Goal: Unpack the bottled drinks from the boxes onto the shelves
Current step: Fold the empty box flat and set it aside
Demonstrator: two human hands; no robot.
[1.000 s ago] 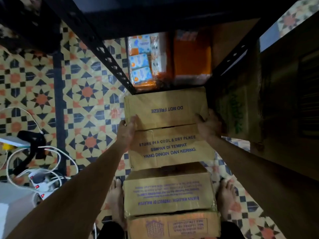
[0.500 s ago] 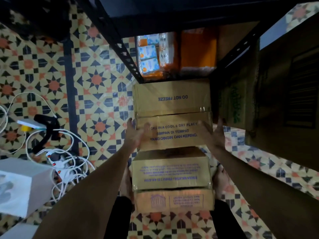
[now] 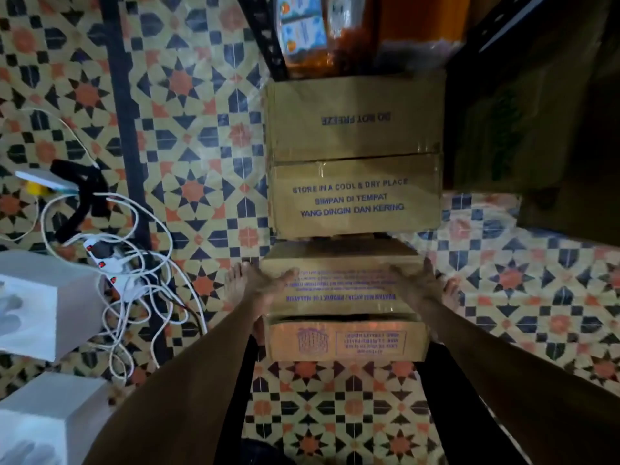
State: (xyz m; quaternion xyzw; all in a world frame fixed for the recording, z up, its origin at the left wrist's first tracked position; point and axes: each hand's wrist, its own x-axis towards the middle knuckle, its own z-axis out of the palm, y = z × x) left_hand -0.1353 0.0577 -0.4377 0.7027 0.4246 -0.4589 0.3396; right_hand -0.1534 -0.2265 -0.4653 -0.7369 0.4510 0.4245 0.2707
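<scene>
Two sealed brown cardboard boxes stand on the patterned floor in front of me. The far box (image 3: 355,156), printed "DO NOT FREEZE", sits against the foot of the black shelf rack (image 3: 265,45). The near box (image 3: 342,313) stands between my bare feet. My left hand (image 3: 268,286) lies on its upper left corner and my right hand (image 3: 414,280) on its upper right corner, fingers spread, both blurred. No bottles are visible.
Orange packages (image 3: 412,28) and blue-and-white packs (image 3: 302,28) fill the lowest shelf. A dark cardboard box (image 3: 503,129) stands at the right. At the left lie a power strip with tangled white cables (image 3: 114,266) and white boxes (image 3: 43,297).
The far box, held at both sides a second ago, now rests on the floor. Both hands have let go of it and moved back to the near box.
</scene>
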